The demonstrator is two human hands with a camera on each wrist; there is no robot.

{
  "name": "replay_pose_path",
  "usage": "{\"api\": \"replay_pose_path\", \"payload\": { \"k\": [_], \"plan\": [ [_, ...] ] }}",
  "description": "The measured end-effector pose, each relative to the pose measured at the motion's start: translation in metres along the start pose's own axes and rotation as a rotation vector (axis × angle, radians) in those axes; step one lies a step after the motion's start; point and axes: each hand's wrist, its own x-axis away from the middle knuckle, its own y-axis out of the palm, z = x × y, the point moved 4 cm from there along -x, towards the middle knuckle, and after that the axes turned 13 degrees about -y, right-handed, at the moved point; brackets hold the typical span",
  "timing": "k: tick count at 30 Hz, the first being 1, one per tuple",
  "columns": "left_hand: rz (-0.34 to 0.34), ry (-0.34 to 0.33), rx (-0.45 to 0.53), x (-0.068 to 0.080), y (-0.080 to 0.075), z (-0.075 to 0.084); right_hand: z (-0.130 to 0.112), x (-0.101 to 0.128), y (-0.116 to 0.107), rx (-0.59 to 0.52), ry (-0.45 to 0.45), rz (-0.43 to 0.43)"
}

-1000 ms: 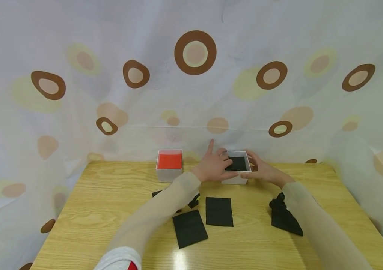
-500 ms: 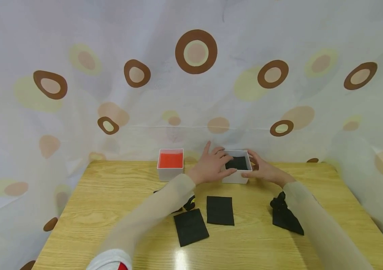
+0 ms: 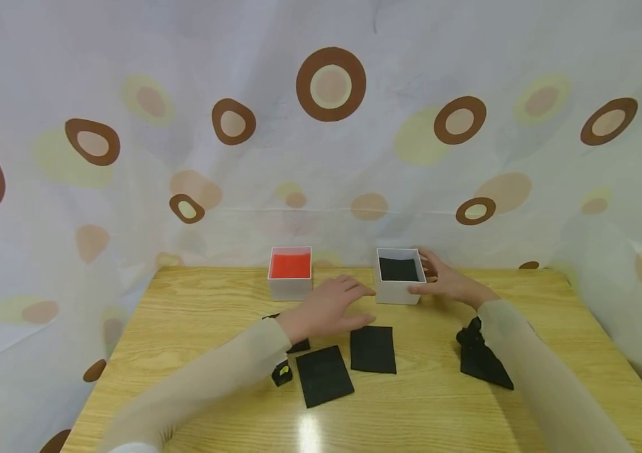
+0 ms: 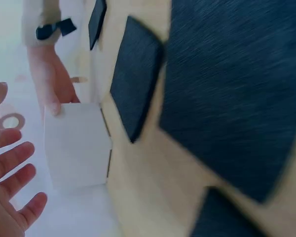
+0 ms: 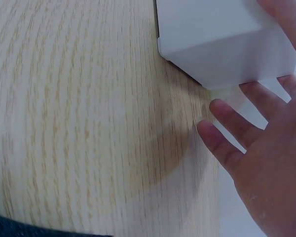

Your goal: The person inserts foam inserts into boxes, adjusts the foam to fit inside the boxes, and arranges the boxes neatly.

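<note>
Head view: right hand (image 3: 449,283) pinches the black-filled white box (image 3: 393,293) on the table (image 3: 423,402), seemingly the steadying step; left hand (image 3: 329,308) hovers, fingers spread! Next likely calls for grasping the nearby black pad (image 3: 374,351).

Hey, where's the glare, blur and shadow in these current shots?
Head view: a bright glare patch on the table at the bottom edge; left wrist view: the large black square is blurred, especially toward its lower right, and the backdrop looks washed out; right wrist view: a soft shadow falls on the wood near the right hand.
</note>
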Motion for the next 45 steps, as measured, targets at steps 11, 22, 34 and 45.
{"api": "replay_pose_path", "payload": {
  "k": [11, 22, 34, 45],
  "plan": [
    [-0.008, -0.086, 0.107, 0.069, 0.011, -0.037, -0.001, 0.002, 0.003, 0.002, 0.025, 0.003],
    [0.063, -0.222, 0.175, 0.118, 0.013, -0.084, 0.002, 0.004, -0.002, 0.0, 0.021, 0.012],
    [0.018, -0.386, 0.096, 0.139, 0.02, -0.126, -0.008, 0.003, 0.002, -0.019, -0.001, 0.005],
    [0.025, -0.417, 0.057, 0.144, 0.02, -0.134, -0.011, 0.001, 0.003, -0.034, -0.019, -0.004]
  ]
}}
